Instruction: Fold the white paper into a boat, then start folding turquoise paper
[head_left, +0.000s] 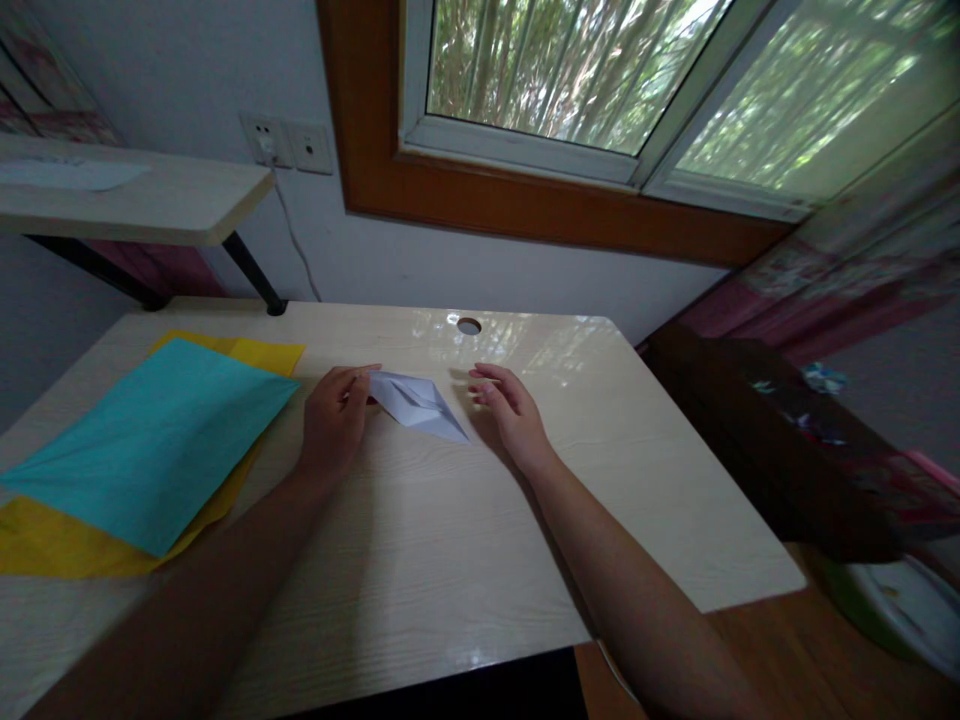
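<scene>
Left hand has the folded white paper pinched at its left end, between thumb and fingers. Right hand is released: fingers loosely bent, nothing in the grip, just off the right side of the paper, not touching it. Paper sits between the two hands over the middle of the desk, creased, narrowing to a point on the right. Can't say for sure whether that point rests on the desktop or floats slightly; view is a bit soft there.

Left of the left hand: turquoise sheet lying skewed on top of a yellow sheet, yellow edges sticking out. Cable hole is beyond the hands, near the back edge. Raised shelf at back left. White cord runs down from the wall socket. Window is above the desk.
</scene>
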